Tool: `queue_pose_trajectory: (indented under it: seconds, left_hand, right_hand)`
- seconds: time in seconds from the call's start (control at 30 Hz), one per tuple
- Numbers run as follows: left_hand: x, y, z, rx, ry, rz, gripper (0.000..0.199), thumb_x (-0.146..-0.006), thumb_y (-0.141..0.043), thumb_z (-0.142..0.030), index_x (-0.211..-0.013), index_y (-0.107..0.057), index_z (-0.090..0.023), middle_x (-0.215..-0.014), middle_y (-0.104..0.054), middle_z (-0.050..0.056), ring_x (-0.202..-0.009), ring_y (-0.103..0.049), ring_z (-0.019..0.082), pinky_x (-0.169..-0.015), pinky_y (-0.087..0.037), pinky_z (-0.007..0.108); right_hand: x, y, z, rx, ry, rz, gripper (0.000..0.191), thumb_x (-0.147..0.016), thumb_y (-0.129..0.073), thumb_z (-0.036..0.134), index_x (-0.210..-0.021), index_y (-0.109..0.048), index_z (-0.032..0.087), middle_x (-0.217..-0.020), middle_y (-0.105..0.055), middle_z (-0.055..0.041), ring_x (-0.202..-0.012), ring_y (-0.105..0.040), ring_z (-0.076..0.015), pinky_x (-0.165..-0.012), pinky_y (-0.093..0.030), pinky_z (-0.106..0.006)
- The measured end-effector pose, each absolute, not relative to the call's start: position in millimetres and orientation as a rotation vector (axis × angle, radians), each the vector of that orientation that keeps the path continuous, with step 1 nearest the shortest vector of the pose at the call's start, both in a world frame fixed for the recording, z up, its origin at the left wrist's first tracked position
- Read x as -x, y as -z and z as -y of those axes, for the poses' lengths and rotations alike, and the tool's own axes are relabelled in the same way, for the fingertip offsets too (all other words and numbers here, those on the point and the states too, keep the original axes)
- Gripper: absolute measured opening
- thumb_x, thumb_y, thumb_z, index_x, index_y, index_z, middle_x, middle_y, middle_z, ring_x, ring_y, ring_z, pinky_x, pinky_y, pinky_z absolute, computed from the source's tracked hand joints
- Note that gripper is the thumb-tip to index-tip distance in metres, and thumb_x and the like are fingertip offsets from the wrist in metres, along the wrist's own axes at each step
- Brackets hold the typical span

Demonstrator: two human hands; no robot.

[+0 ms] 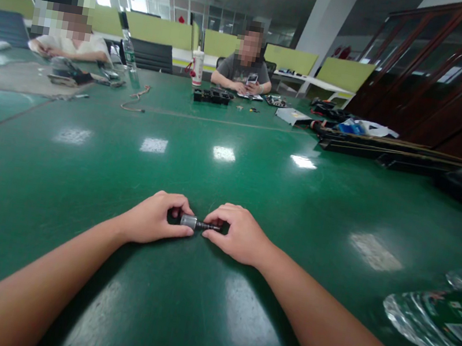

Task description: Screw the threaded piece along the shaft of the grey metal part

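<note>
A small metal part (189, 221), a silver cylinder with a thin dark ribbed shaft pointing right, lies between my two hands just over the green table (212, 182). My left hand (158, 217) is curved round the cylinder end, thumb and fingers on it. At the shaft end, my right hand (236, 233) has its thumb and fingers closed about the shaft, whose tip is partly hidden by the fingers. A narrow gap separates the fingertips of both hands.
Plastic bottles (440, 320) lie at the right. Far off stand a clear bottle (130, 54) and a white bottle (197, 67), near a black device (212, 96) and a metal box (293, 117). Long black bars (358, 144) lie at back right. Two people sit across the table.
</note>
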State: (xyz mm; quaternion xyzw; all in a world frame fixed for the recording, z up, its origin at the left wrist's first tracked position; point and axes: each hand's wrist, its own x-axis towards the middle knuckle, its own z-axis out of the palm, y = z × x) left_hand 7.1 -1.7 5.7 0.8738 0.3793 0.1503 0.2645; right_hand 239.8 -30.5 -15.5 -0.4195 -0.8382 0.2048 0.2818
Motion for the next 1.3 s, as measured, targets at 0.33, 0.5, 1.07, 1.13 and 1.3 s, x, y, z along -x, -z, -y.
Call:
queue_pose_trajectory:
  seconds: [0.33, 0.5, 1.07, 1.13, 1.3]
  left_hand:
    - [-5.7, -4.5, 0.9, -2.356, -0.409, -1.029, 0.025, -0.081, -0.071, -0.042, -0.091, -0.070, -0.019, -0.076, -0.065, -0.001, -0.071, -0.059, 0.015, -0.066, -0.041, 0.024]
    - [-4.2, -4.9, 1.1, -2.333, -0.415, -1.032, 0.025, -0.080, -0.071, -0.042, -0.090, -0.070, -0.019, -0.077, -0.065, 0.000, -0.071, -0.059, 0.015, -0.066, -0.042, 0.025]
    - [-1.2, -4.8, 0.1, -2.332, -0.418, -1.042, 0.027, -0.081, -0.070, -0.044, -0.091, -0.069, -0.018, -0.078, -0.066, 0.000, -0.071, -0.060, 0.016, -0.066, -0.043, 0.025]
    - [-0.8, -5.1, 0.0, -2.339, -0.418, -1.042, 0.027, -0.081, -0.070, -0.044, -0.090, -0.069, -0.018, -0.078, -0.066, 0.000, -0.071, -0.060, 0.016, -0.066, -0.043, 0.025]
    - [-1.4, -5.6, -0.2, -2.332, -0.418, -1.041, 0.027, -0.081, -0.069, -0.044, -0.090, -0.069, -0.018, -0.078, -0.066, 0.000, -0.071, -0.060, 0.016, -0.066, -0.044, 0.025]
  right_hand:
    - [-242.3, 13.1, 30.9, 1.144, -0.492, 2.239, 0.007, -0.076, -0.074, 0.016, -0.083, -0.071, 0.019, -0.079, -0.067, -0.0013, -0.078, -0.058, -0.0155, -0.074, -0.042, -0.029]
    - [-244.5, 12.4, 30.2, 1.169, -0.482, 2.221, 0.008, -0.076, -0.073, 0.015, -0.082, -0.071, 0.019, -0.080, -0.067, -0.0017, -0.079, -0.058, -0.0164, -0.074, -0.043, -0.030]
    - [-253.1, 10.8, 25.9, 1.261, -0.469, 2.197, 0.007, -0.074, -0.071, 0.015, -0.080, -0.072, 0.019, -0.074, -0.064, -0.0006, -0.071, -0.057, -0.0140, -0.067, -0.043, -0.027]
    - [-256.7, 10.7, 24.6, 1.324, -0.461, 2.156, 0.008, -0.073, -0.071, 0.014, -0.079, -0.072, 0.019, -0.075, -0.063, -0.0008, -0.069, -0.057, -0.0136, -0.065, -0.043, -0.027]
    - [-259.1, 9.6, 24.2, 1.350, -0.465, 2.122, 0.008, -0.072, -0.072, 0.013, -0.078, -0.073, 0.019, -0.075, -0.064, -0.0009, -0.068, -0.057, -0.0133, -0.065, -0.045, -0.026]
